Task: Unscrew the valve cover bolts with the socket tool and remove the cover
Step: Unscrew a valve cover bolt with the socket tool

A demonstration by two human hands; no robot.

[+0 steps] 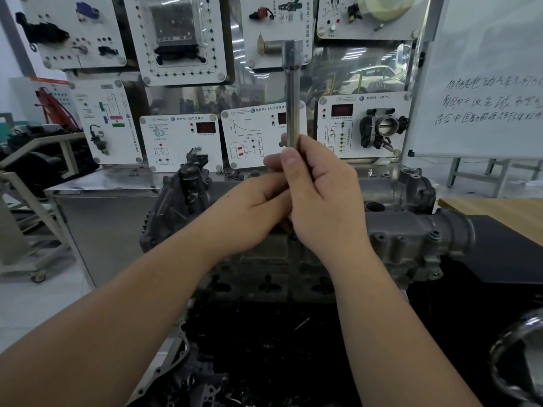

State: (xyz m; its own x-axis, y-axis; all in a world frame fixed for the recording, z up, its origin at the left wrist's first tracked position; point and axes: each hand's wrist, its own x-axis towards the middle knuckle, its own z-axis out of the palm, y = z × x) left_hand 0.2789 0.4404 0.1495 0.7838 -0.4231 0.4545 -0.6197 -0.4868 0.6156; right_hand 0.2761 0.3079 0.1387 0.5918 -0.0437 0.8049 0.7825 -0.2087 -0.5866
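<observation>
Socket tool (292, 92) upright at frame centre, gripped low by right hand (320, 201), left hand (252, 212) pinching beneath; rigid smooth steel, likely slippery; valve cover (411, 230) behind, probably heavy, best lifted by edges.

White training panels with mounted car parts (179, 39) fill the upper frame; a handwritten whiteboard (484, 77) stands upper right.

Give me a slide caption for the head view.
Both hands, left and right, hold the socket tool upright above the engine's valve cover.
</observation>
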